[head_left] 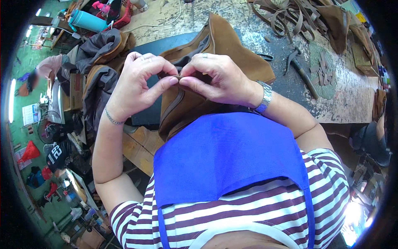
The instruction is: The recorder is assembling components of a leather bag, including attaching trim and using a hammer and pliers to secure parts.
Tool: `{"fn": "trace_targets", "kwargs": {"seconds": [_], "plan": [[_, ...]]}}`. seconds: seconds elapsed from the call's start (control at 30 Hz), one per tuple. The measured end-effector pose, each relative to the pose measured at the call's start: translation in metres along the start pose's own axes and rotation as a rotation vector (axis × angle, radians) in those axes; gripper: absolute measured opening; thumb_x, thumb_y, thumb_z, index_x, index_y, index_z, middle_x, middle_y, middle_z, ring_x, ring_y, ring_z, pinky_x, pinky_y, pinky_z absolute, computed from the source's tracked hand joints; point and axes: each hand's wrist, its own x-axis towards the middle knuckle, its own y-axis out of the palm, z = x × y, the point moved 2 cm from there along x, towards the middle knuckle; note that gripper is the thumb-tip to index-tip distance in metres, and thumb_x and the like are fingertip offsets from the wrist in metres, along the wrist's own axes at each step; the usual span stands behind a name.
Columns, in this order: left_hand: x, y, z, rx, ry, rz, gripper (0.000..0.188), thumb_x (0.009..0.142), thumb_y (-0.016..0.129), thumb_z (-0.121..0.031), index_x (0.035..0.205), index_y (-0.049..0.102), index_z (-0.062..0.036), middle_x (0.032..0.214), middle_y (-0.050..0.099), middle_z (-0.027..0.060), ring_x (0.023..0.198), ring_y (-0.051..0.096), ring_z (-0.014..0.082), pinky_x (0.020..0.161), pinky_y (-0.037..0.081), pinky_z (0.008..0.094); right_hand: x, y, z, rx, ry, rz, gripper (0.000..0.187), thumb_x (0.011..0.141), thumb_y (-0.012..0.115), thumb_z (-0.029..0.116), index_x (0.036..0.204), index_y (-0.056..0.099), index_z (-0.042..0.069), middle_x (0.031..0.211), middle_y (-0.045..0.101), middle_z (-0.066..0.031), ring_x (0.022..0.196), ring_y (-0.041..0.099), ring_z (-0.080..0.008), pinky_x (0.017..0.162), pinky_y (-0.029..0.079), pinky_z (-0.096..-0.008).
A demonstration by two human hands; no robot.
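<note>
A brown suede-like piece (238,56) with a dark lining, shaped like a boot upper, lies across the table edge and hangs toward my blue apron. My left hand (145,79) and my right hand (226,79) meet over it, thumbs and forefingers pinching its edge from both sides. The thumb tips almost touch. Whether anything small sits between the fingertips is hidden. A dark seam strip (172,106) runs down the piece below my hands.
More brown pieces with grey lining (99,47) are heaped at the left. A hammer (304,76) and small leather scraps (322,71) lie at the right. Brown straps (290,16) pile up at the back. A turquoise bottle (88,20) lies beside a red basket (122,16).
</note>
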Motion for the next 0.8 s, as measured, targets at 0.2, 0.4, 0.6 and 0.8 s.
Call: {"fn": "trace_targets", "kwargs": {"seconds": [0.2,0.4,0.6,0.8], "plan": [[-0.011,-0.007,0.008,0.061,-0.052,0.038,0.011,0.082,0.069,-0.022,0.083,0.063,-0.0121,0.082,0.064,-0.0013,0.084,0.059,0.0166,0.096,0.031,0.0390,0.007,-0.024,-0.023,-0.177,-0.120,0.301,0.021,0.088,0.064,0.029,0.086,0.062,0.008,0.081,0.064,-0.0078,0.075,0.064,-0.0286,0.097,0.045,-0.0451],[-0.035,-0.036,0.073,-0.319,-0.230,0.019,0.010,0.088,0.062,-0.015,0.088,0.062,-0.0054,0.105,0.062,0.0052,0.110,0.055,0.0180,0.108,0.025,0.0429,0.019,-0.097,-0.096,-0.682,-0.153,0.483,0.024,0.092,0.057,0.035,0.085,0.061,0.012,0.080,0.061,-0.0056,0.089,0.060,-0.0228,0.104,0.031,-0.0470],[-0.077,-0.038,0.199,0.119,-0.420,-0.078,0.023,0.096,0.052,-0.017,0.112,0.061,-0.0032,0.131,0.050,0.0132,0.129,0.041,0.0237,0.109,0.028,0.0343,0.062,-0.096,-0.124,-0.625,0.051,0.438,0.033,0.091,0.058,0.043,0.097,0.067,0.011,0.088,0.066,-0.0078,0.093,0.062,-0.0252,0.104,0.032,-0.0523],[0.022,0.033,0.142,0.138,-0.415,-0.077,0.041,0.095,0.051,-0.037,0.127,0.055,-0.0121,0.139,0.046,0.0147,0.135,0.036,0.0280,0.110,0.018,0.0569,0.063,-0.096,-0.164,-0.328,0.440,0.560,0.040,0.089,0.061,0.047,0.095,0.070,0.009,0.085,0.069,-0.0106,0.083,0.066,-0.0246,0.077,0.049,-0.0337]]}}
